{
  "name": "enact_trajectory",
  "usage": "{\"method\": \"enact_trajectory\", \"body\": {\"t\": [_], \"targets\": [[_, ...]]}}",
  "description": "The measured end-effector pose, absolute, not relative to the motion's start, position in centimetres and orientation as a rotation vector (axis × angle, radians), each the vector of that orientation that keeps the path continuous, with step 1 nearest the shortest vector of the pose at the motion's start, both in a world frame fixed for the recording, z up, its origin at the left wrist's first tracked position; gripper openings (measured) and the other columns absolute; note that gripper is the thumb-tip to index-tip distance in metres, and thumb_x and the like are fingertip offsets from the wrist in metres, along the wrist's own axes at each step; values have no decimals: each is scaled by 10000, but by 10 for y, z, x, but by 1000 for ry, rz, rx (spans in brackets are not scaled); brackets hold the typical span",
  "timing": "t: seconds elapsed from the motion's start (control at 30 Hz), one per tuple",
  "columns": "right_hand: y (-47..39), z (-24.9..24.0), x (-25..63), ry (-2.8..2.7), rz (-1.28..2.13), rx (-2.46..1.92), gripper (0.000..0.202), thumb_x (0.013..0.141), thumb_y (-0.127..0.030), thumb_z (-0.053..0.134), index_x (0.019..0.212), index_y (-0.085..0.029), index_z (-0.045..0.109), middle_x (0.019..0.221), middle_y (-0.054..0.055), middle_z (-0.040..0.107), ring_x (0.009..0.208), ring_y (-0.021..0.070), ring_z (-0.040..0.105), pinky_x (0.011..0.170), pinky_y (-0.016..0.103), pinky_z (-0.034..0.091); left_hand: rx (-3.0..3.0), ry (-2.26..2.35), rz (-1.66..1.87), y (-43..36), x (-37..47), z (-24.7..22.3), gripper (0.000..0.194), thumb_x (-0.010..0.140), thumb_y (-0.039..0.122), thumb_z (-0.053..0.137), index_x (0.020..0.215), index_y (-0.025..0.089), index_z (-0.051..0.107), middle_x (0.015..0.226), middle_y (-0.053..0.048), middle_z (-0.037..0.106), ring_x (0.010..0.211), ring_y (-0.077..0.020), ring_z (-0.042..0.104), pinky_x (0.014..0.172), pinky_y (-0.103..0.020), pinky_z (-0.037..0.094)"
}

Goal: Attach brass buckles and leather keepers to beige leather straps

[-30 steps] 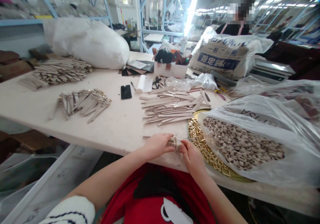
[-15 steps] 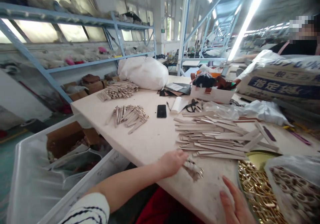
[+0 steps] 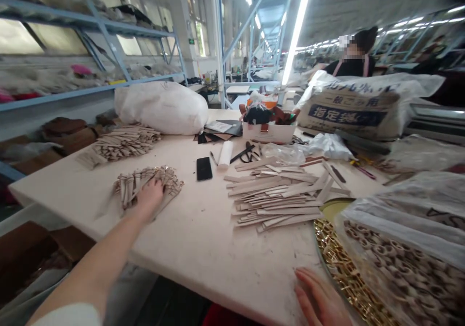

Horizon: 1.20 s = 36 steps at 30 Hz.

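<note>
My left hand (image 3: pixel 149 196) reaches across to a pile of short buckled straps (image 3: pixel 127 186) on the left of the table. Its fingers are bent down among them, around a strap that I cannot separate clearly from the pile. Gold metal shows at the strap ends. At the lower right, my right hand (image 3: pixel 321 299) rests by the table edge, open, its fingers stretched out with nothing in them. Beside it is a round tin (image 3: pixel 336 207) of gold buckles (image 3: pixel 341 263). A clear bag of small beige loops (image 3: pixel 403 272) overlaps the tin.
Flat beige strips (image 3: pixel 276 195) lie stacked mid-table. Behind them are a black phone (image 3: pixel 204 168), a white roll (image 3: pixel 225 154) and a filled white box (image 3: pixel 269 132). More strips (image 3: pixel 125 142) and a white sack (image 3: pixel 162 107) sit far left. A person (image 3: pixel 350 59) is beyond a printed sack (image 3: pixel 348 108).
My left hand has gone from the near middle to the left pile, and the buckled strap beside it has left its old spot. The view has turned right. My right hand stays near the tin.
</note>
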State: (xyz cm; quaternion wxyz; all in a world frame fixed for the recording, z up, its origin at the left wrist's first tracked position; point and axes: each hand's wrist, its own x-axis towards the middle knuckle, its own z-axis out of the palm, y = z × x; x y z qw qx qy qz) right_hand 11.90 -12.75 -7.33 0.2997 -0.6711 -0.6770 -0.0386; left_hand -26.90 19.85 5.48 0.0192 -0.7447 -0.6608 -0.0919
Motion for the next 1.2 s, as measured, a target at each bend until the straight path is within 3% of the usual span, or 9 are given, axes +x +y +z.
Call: {"method": "enact_trajectory", "body": {"t": [0.07, 0.13, 0.3, 0.47, 0.7, 0.93, 1.03, 1.2], "targets": [[-127, -69, 115, -1772, -76, -1839, 317, 791, -404, 490, 1001, -209, 625, 1018, 78, 667, 928, 244, 626, 779, 379, 525, -2258, -2013, -310, 198, -251, 50, 323, 829, 172, 409, 1123, 69, 492, 1268, -231, 412, 1145, -356, 411, 921, -523, 303], [-127, -66, 112, -1745, -49, -1886, 315, 790, -411, 485, 987, -213, 632, 1027, 82, 662, 936, 253, 619, 792, 397, 514, -2332, -1890, -335, 193, -215, 43, 369, 835, 207, 414, 1186, 105, 462, 1341, -178, 357, 1211, -323, 341, 984, -474, 258], [-126, -62, 108, -1755, -56, -1910, 291, 778, -383, 506, 981, -215, 631, 1029, 82, 658, 931, 258, 614, 796, 408, 504, -2900, -1474, -214, 169, -80, 23, 273, 875, 258, 372, 1018, 203, 598, 1098, -83, 584, 1045, -197, 507, 937, -324, 342], [-126, -58, 103, -1736, -79, -1889, 238, 783, -302, 507, 976, -219, 618, 1029, 76, 651, 944, 248, 605, 799, 395, 501, -2958, -1473, -199, 164, 3, 19, 244, 811, 309, 517, 957, 137, 610, 1017, -132, 598, 971, -226, 544, 804, -325, 423], [-124, -40, 93, -1598, 53, -1863, 218, 803, -199, 457, 968, -232, 596, 1021, 68, 628, 960, 237, 567, 856, 410, 440, -2938, -1451, -92, 142, 1, 31, 265, 864, 301, 425, 900, 122, 616, 948, -107, 621, 881, -201, 583, 754, -329, 441], [-131, -22, 88, -1469, 129, -1809, 194, 748, -145, 504, 905, -206, 599, 921, 57, 630, 904, 212, 557, 854, 367, 403, -2990, -1425, -291, 85, 4, 67, 289, 881, 257, 325, 1018, 153, 557, 1085, -124, 584, 969, -231, 542, 819, -333, 390], [-135, -17, 98, -1448, 103, -1773, 233, 740, -126, 509, 952, -192, 579, 930, 51, 627, 897, 185, 563, 824, 307, 423, -3089, -1419, -341, 57, 11, 82, 235, 847, 201, 360, 988, 142, 539, 994, -123, 606, 919, -227, 561, 789, -329, 405], [-159, 10, 175, -1360, -37, -2043, 226, 837, -174, 398, 1004, -164, 549, 958, 57, 612, 820, 133, 583, 748, 235, 440, -3380, -1506, -277, -7, 9, 91, 195, 786, 145, 349, 885, 138, 516, 746, -41, 619, 627, -128, 595, 587, -229, 461]]}}
